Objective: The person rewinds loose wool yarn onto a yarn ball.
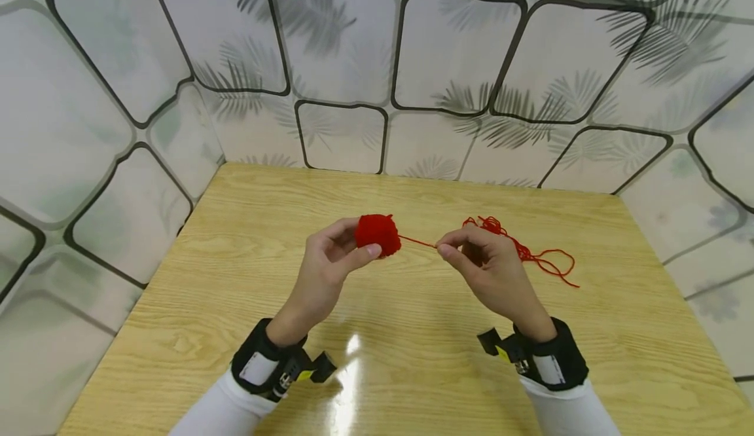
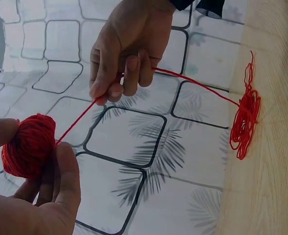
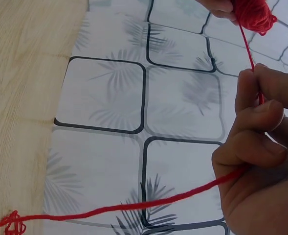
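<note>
A ball of red yarn (image 1: 377, 235) sits in my left hand (image 1: 330, 264), gripped between thumb and fingers above the table. From it a taut red strand (image 1: 417, 241) runs across to my right hand (image 1: 491, 269), whose thumb and index finger pinch it. In the right wrist view the strand (image 3: 134, 206) passes through the curled fingers and leaves below the palm. It leads down to a loose tangle of red yarn (image 2: 245, 120) lying on the table. Seen from the head, the right hand partly hides that tangle, and a loop (image 1: 554, 262) trails out to its right.
The pale wooden table (image 1: 235, 239) meets a wall covering (image 1: 453, 50) with dark outlined shapes and leaf prints at its back and sides. A black wrist strap with a small camera (image 1: 271, 364) is on the left arm, another strap (image 1: 550, 354) on the right.
</note>
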The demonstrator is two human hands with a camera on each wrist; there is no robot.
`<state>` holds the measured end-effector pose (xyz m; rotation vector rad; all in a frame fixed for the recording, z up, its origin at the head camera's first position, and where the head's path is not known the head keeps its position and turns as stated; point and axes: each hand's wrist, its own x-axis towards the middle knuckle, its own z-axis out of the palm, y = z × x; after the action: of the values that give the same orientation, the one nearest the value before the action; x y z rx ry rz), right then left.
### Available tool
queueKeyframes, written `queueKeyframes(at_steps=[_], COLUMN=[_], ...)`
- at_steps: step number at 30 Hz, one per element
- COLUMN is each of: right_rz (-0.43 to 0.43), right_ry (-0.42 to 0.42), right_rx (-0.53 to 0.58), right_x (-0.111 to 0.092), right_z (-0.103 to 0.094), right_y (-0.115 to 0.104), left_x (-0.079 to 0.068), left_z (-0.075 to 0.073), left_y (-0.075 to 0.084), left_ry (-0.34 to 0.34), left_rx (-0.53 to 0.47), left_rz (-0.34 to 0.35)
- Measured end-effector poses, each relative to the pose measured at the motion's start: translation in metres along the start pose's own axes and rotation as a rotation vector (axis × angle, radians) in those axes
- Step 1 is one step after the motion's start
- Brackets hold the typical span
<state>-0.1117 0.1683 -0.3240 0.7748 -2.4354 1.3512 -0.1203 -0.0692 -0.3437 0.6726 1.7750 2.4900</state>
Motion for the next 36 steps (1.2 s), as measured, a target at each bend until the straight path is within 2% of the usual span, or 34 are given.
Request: queueKeyframes(at_steps=[5, 7, 9, 13, 15, 17, 19, 21, 24, 29, 36], right_rz=[-0.042, -0.071, -0.113, -0.204, -0.242, -0.271, -0.291, -0.293, -0.286, -0.292, -0.339], right_ry=[-0.065, -0.079, -0.086, -0.088, -0.091, -0.092, -0.095, -0.097, -0.090, -0.046, 0.065], right_rx=[-0.121, -0.160, -0.204, -0.326, -0.392, -0.446, -0.477, -0.471, -0.399, -0.255, -0.148], right_x=[-0.005, -0.007, -0.008, -0.011, -0.012, -0.013, -0.013, -0.013, -0.011, -0.004, 0.016], right_z=[0.008, 0.012, 0.015, 0.022, 0.025, 0.025, 0.025, 0.022, 0.014, -0.002, -0.018], right_y=[0.019, 0.022, 0.019, 0.010, 0.005, 0.001, -0.004, -0.008, -0.016, -0.025, -0.035], left_x=[0.004, 0.006, 0.008, 0.011, 0.012, 0.014, 0.015, 0.015, 0.013, 0.010, 0.005], left_z=[0.000, 0.001, 0.003, 0.006, 0.006, 0.006, 0.006, 0.005, 0.004, 0.003, 0.001], left_y=[0.002, 0.001, -0.002, -0.009, -0.011, -0.013, -0.014, -0.015, -0.017, -0.020, -0.027], left_ry=[0.024, 0.031, 0.047, 0.098, 0.107, 0.093, 0.059, 0.012, -0.059, -0.158, -0.255], left_rx=[-0.081, -0.027, 0.103, 0.466, 0.624, 0.737, 0.817, 0.862, 0.884, 0.857, 0.802], left_rz=[0.024, 0.085, 0.174, 0.395, 0.484, 0.551, 0.586, 0.580, 0.524, 0.394, 0.234])
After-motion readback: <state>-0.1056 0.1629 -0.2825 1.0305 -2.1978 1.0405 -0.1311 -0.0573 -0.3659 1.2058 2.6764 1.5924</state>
